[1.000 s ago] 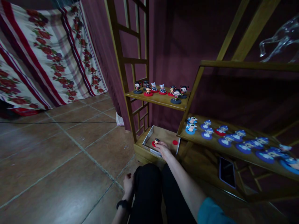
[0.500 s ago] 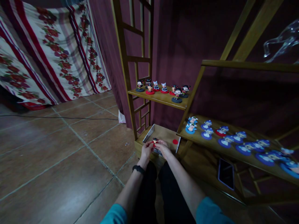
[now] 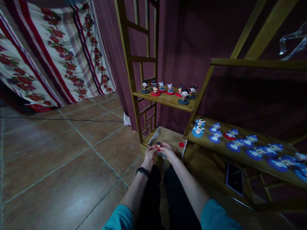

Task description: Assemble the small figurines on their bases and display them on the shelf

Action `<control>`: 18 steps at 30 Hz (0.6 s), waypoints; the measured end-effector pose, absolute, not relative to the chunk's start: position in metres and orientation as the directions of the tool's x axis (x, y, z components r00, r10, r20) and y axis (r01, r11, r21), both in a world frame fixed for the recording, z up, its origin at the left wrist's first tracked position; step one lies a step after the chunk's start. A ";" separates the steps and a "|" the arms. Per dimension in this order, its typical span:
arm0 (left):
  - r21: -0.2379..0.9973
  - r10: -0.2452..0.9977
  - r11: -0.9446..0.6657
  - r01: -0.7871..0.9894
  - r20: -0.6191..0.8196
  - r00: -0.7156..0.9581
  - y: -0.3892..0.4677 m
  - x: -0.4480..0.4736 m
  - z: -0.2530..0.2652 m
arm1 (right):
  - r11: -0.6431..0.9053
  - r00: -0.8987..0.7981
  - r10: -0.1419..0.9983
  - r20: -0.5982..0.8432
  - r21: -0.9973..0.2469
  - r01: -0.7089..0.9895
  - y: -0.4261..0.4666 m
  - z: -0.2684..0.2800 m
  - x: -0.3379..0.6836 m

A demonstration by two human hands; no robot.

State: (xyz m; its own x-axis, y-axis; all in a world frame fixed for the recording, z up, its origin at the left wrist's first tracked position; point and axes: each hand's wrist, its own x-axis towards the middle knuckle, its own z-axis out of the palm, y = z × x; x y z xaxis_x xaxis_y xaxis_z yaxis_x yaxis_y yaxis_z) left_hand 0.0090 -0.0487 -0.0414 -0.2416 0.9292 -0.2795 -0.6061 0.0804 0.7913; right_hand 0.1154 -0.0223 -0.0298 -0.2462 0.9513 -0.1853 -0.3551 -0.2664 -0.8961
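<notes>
A small figurine (image 3: 158, 145) with black hair and a red body is held between my two hands, over the near side of a shallow open box (image 3: 171, 135). My left hand (image 3: 150, 154) grips it from the left, wearing a dark band at the wrist. From the right, my right hand (image 3: 168, 151) closes its fingers on the same figurine. My fingers hide much of its lower part. Inside the box, at the right, lies a red disc (image 3: 181, 145).
Several black-haired figurines (image 3: 184, 95) on round bases stand on the upper wooden shelf (image 3: 165, 99). Several blue figurines (image 3: 215, 136) line the lower right shelf. Below it lies a dark tablet-like device (image 3: 234, 179). A black cable (image 3: 96, 120) crosses the tiled floor.
The view has shifted slightly, so the shelves sit a little further right. Both hands keep hold of the figurine in nearly the same place over the box.
</notes>
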 end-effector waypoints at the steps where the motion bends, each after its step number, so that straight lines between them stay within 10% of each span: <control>1: 0.794 0.929 0.074 -0.604 -0.274 -0.248 -0.048 0.008 -0.042 | -0.269 -0.250 0.950 -0.186 -0.894 -0.357 -0.023 -0.030 0.116; 18: 0.768 0.934 0.139 -0.626 -0.311 -0.174 -0.054 0.008 -0.037 | -0.314 -0.267 0.934 -0.236 -0.901 -0.299 -0.030 -0.024 0.123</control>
